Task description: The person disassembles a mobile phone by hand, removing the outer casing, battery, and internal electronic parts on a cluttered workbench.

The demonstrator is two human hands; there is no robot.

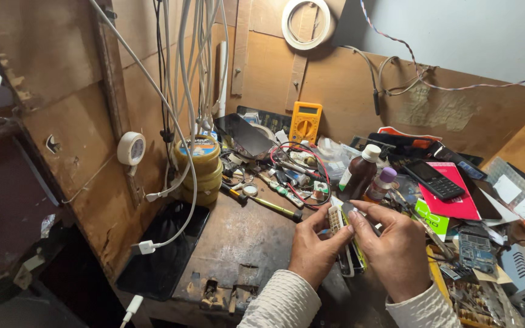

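Left hand (312, 250): fingers curled around the left side of a small pale phone part (336, 220), thumb and forefinger pinching it.
Right hand (394, 248): thumb and fingertips pressed on the part's upper right end, the other fingers bent loosely behind.
Phone part: held between both hands above the front middle of the worktop (244, 237), just over a dark handset (349, 262) with a yellow-green edge lying under the hands.
Brown bottle (360, 172): upright with a white cap, behind the hands near the worktop's middle; its contents cannot be made out through the dark wall.
Small bottle (380, 184): purple cap, touching or just beside the brown bottle on its right; contents cannot be told.
Yellow tubs (202, 171): round, stacked near the left rear edge, lids on, so nothing inside shows.
Yellow multimeter (305, 121): leaning against the back wall.
Black keypad phone (434, 179): lying on a pink card (457, 203) toward the right edge.
Screwdriver (261, 202): yellow and black, flat on the worktop left of the hands.
Dark glass panel (164, 249): flat at the front left corner, a white cable (171, 121) hanging over it.
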